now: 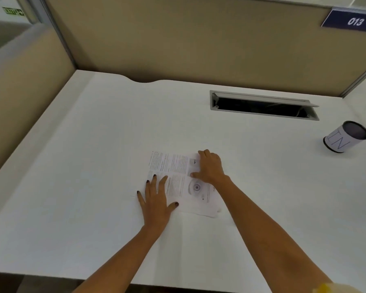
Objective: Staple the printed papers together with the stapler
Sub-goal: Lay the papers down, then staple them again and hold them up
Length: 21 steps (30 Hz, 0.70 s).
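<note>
On the papers I have both hands down. My left hand lies flat with fingers straight and spread, its thumb and first fingers pressing the near-left part of the sheets and the outer fingers resting on the bench just beside them. My right hand sits on the far-right corner of the papers with its knuckles raised and fingers bent down. From this angle I cannot tell whether it is only pressing the corner or closing on something under the palm.

The papers lie flat on the bench, printed side up and turned at a slant. Their near-right edges look slightly fanned, so I judge the stack not fully squared.

I see no stapler anywhere. If it is under my right hand, it is hidden. I also see no staple in the sheets, though one would be too small to make out. My reading is that the task is at an early stage, holding and aligning the sheets, with the stapling itself not shown as done.

Well to the right of the papers and a little farther back stands a can wrapped in a white label. Beyond the papers, to the right, a cable slot stands open in the bench. Behind that rises a tan partition carrying a blue plate marked 013.
</note>
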Each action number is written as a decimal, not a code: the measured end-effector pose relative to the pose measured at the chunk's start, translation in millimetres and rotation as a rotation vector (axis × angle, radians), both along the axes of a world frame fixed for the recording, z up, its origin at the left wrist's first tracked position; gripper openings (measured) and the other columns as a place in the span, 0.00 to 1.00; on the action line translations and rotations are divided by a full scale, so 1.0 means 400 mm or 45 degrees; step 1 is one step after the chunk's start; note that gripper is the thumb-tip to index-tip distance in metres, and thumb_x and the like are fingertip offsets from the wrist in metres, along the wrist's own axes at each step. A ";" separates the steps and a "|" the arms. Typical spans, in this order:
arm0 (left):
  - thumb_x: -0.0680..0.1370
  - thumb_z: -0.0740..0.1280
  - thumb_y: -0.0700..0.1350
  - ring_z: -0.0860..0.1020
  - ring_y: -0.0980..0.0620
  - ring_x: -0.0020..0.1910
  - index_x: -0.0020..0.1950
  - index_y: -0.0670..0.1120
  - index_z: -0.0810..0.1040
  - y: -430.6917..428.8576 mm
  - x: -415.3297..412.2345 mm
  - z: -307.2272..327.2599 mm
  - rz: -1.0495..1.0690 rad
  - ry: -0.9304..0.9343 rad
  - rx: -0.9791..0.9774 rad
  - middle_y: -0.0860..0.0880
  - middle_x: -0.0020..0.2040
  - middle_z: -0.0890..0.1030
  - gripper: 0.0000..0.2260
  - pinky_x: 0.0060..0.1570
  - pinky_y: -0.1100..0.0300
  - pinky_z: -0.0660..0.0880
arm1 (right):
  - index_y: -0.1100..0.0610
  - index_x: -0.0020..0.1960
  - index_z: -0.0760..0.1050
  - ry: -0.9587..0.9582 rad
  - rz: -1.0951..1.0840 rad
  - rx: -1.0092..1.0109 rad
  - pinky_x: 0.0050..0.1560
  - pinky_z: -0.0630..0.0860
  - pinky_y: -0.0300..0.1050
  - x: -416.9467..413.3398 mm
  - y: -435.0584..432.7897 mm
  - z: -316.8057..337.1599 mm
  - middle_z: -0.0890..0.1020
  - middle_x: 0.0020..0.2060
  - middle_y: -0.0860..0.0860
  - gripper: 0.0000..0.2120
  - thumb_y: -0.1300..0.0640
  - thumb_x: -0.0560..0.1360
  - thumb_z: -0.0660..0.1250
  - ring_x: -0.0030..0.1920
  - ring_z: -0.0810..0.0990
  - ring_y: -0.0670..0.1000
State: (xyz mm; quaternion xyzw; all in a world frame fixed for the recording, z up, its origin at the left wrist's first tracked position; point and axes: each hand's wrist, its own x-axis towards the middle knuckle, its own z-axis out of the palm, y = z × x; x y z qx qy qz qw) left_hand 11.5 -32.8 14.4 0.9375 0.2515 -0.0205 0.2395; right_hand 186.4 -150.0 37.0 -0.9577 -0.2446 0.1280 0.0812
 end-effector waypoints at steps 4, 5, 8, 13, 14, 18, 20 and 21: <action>0.72 0.70 0.58 0.44 0.47 0.78 0.77 0.54 0.51 0.014 0.000 -0.002 -0.005 0.016 -0.022 0.49 0.79 0.47 0.40 0.73 0.41 0.41 | 0.59 0.70 0.62 0.015 -0.025 -0.064 0.68 0.63 0.51 0.013 -0.001 0.010 0.70 0.66 0.55 0.42 0.39 0.65 0.75 0.65 0.70 0.56; 0.72 0.70 0.58 0.45 0.47 0.78 0.77 0.54 0.52 0.017 0.001 -0.002 -0.006 0.009 -0.027 0.49 0.79 0.47 0.40 0.73 0.41 0.41 | 0.59 0.69 0.63 0.022 -0.029 -0.072 0.67 0.63 0.50 0.015 0.001 0.013 0.71 0.65 0.55 0.42 0.39 0.64 0.75 0.64 0.70 0.56; 0.71 0.70 0.58 0.45 0.48 0.78 0.76 0.54 0.53 0.020 0.003 -0.001 -0.024 0.006 -0.016 0.49 0.79 0.48 0.39 0.73 0.42 0.42 | 0.58 0.66 0.66 0.066 -0.056 -0.054 0.64 0.65 0.49 0.017 0.004 0.017 0.73 0.62 0.54 0.38 0.42 0.64 0.76 0.62 0.71 0.55; 0.72 0.70 0.58 0.45 0.48 0.78 0.76 0.55 0.54 0.025 0.004 -0.003 -0.062 0.010 -0.001 0.49 0.79 0.47 0.38 0.74 0.43 0.42 | 0.58 0.62 0.68 0.162 -0.069 0.006 0.56 0.69 0.49 0.006 0.001 0.012 0.77 0.57 0.55 0.31 0.47 0.66 0.75 0.61 0.70 0.56; 0.72 0.70 0.58 0.45 0.48 0.78 0.76 0.54 0.54 0.026 0.004 -0.005 -0.065 0.011 -0.006 0.49 0.79 0.47 0.38 0.74 0.43 0.42 | 0.58 0.62 0.69 0.182 -0.072 0.018 0.56 0.70 0.48 0.001 0.000 0.008 0.77 0.57 0.56 0.29 0.48 0.68 0.75 0.61 0.69 0.57; 0.71 0.70 0.59 0.44 0.48 0.78 0.76 0.54 0.52 0.030 0.012 -0.009 -0.069 0.021 -0.030 0.49 0.79 0.46 0.39 0.74 0.42 0.41 | 0.59 0.53 0.78 0.158 -0.060 0.046 0.48 0.72 0.47 -0.026 -0.003 0.000 0.80 0.49 0.56 0.17 0.50 0.69 0.72 0.53 0.77 0.57; 0.71 0.71 0.58 0.44 0.47 0.78 0.76 0.53 0.53 0.034 0.016 -0.010 -0.080 0.024 -0.047 0.49 0.79 0.46 0.40 0.73 0.42 0.41 | 0.62 0.48 0.79 0.234 -0.107 0.215 0.41 0.72 0.45 -0.040 -0.010 0.002 0.80 0.44 0.56 0.13 0.55 0.68 0.73 0.47 0.79 0.56; 0.70 0.72 0.58 0.45 0.47 0.78 0.76 0.53 0.53 0.036 0.017 -0.010 -0.079 0.007 -0.068 0.49 0.79 0.46 0.41 0.73 0.42 0.41 | 0.62 0.46 0.79 0.279 -0.139 0.298 0.39 0.72 0.45 -0.047 -0.015 0.006 0.80 0.42 0.56 0.11 0.57 0.68 0.73 0.43 0.79 0.55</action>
